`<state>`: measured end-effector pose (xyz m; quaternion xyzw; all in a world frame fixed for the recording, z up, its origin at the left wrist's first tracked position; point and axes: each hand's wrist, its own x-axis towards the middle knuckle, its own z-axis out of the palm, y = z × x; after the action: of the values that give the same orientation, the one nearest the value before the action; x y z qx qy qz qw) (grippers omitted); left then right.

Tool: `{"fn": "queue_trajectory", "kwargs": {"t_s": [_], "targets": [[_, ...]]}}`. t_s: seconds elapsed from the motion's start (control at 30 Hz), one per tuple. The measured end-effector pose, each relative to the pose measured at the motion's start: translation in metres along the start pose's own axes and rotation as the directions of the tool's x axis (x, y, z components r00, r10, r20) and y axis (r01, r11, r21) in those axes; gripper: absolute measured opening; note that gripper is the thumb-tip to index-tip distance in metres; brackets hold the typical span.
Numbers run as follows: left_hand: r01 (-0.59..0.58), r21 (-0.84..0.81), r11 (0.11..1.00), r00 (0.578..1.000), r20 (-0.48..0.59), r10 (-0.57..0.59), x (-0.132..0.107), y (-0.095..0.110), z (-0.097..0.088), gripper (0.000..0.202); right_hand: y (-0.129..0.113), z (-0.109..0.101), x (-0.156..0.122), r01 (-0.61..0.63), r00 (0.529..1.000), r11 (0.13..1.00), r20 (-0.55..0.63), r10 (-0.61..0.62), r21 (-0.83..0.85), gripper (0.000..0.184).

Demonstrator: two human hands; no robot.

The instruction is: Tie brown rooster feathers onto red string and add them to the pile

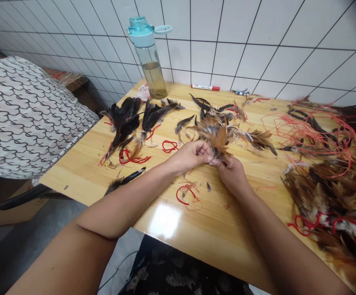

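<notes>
Both my hands meet over the middle of the wooden table (pixel 165 192), pinching the base of a bunch of brown feathers (pixel 217 137). My left hand (pixel 193 156) has thumb and fingers closed at the quill ends. From the other side my right hand (pixel 232 174) grips the same bunch, its fingertips partly hidden. Just beyond lie loose dark and brown feathers (pixel 259 139). Loops of red cord lie nearby, one red loop (pixel 169 146) left of the bunch and a red cord scrap (pixel 186 194) below my wrists.
A water bottle (pixel 150 61) stands at the back by the tiled wall (pixel 208 53), near a red marker (pixel 205 87). Bundles of black feathers (pixel 125 119) lie left. On the right are tangled red strings (pixel 307 127) and a large brown feather heap (pixel 334 192). Patterned cloth (pixel 27 119) hangs left.
</notes>
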<state>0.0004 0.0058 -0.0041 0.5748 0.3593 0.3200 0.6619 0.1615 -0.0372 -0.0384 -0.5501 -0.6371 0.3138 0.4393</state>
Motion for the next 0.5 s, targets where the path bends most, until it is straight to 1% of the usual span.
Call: {"fn": "queue_trajectory", "kwargs": {"t_s": [0.1,0.27,0.37,0.5], "targets": [[0.025,-0.036,0.999,0.999,0.042,-0.023,0.001,0.0,-0.003,0.026,-0.002,-0.003,0.001,0.001,0.998,0.999,0.065,-0.004,0.053,0.021],[-0.022,-0.103,0.994,0.995,0.096,0.032,0.001,-0.001,-0.001,0.026,-0.01,-0.012,0.002,-0.13,0.981,0.972,0.166,0.098,0.195,0.033],[-0.045,-0.107,0.993,0.989,0.133,0.059,0.0,-0.001,0.001,0.026,-0.013,-0.017,0.001,-0.182,0.968,0.958,0.213,0.135,0.219,0.035],[-0.002,-0.125,0.992,0.976,0.214,0.029,-0.001,-0.001,-0.002,0.026,-0.017,-0.022,0.001,-0.205,0.951,0.952,0.275,0.14,0.226,0.037]]}}
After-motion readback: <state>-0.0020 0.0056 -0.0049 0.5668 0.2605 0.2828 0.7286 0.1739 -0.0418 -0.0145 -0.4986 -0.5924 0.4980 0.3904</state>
